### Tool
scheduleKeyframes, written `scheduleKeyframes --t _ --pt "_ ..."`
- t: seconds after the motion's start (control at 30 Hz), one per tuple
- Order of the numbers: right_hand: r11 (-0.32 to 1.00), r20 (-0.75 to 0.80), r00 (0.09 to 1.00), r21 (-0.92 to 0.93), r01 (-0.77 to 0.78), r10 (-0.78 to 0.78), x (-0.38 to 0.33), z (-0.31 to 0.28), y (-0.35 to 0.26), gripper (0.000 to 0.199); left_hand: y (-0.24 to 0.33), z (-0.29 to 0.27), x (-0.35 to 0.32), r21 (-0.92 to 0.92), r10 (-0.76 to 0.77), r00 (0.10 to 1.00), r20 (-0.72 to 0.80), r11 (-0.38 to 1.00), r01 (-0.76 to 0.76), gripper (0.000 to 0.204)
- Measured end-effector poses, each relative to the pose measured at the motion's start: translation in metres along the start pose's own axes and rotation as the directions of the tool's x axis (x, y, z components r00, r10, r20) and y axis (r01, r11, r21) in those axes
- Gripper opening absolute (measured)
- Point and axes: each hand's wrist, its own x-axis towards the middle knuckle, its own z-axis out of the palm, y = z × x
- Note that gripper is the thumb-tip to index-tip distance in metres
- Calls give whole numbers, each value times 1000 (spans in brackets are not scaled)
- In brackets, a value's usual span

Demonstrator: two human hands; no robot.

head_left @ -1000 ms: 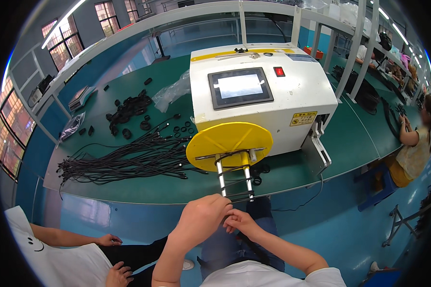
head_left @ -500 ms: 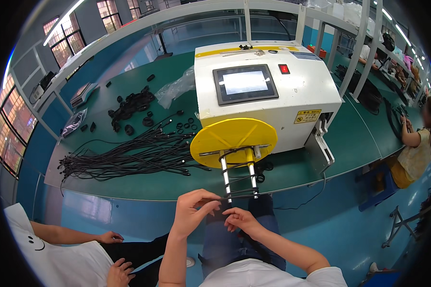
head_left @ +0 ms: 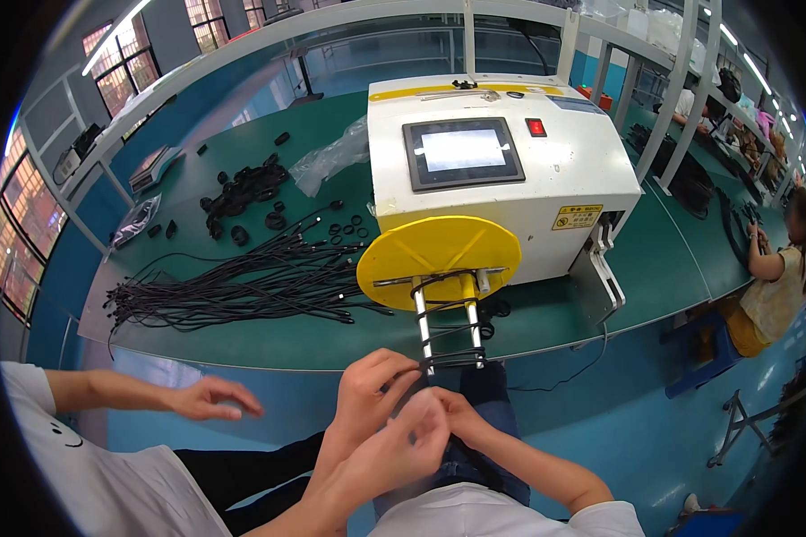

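A white winding machine [head_left: 501, 192] with a dark touch screen stands on the green bench [head_left: 672, 268]. From its yellow disc [head_left: 439, 259] two metal prongs [head_left: 421, 331] reach toward me, with a black cable coil [head_left: 452, 360] wound around them. My left hand [head_left: 376, 412] is just below the prong tips, its fingers pinching the black cable beside the coil. My right hand [head_left: 461, 419] sits close against the left one, its fingertips hidden behind it.
A bundle of long black cables [head_left: 242, 291] lies on the bench at left, with wound black coils [head_left: 242, 192] and clear plastic bags [head_left: 331, 157] behind. A co-worker's hand [head_left: 210, 398] reaches in at left. Another person [head_left: 775, 277] sits at right.
My hands have come together and risen to the prong tips, the left one now covering the right one's fingers. The co-worker's hand at left has lifted and reached further right.
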Motion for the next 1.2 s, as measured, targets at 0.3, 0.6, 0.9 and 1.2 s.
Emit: scheduleKeyframes --t 0.3,0.6,0.9,1.2 --pt "999 -180 984 51 -7 16 -2 11 -11 29 24 6 -1 786 261 799 541 179 -591 20" --pt "999 -29 999 -37 -26 25 -11 -1 -4 26 45 1 13 251 -246 534 809 -676 -693 34" --pt "998 -27 998 -34 -52 51 -15 -4 -6 27 45 -1 8 323 -197 567 800 -655 -683 35" --pt "995 -46 995 -54 -90 87 -21 0 -17 26 47 4 3 538 4 657 754 -578 -614 32"
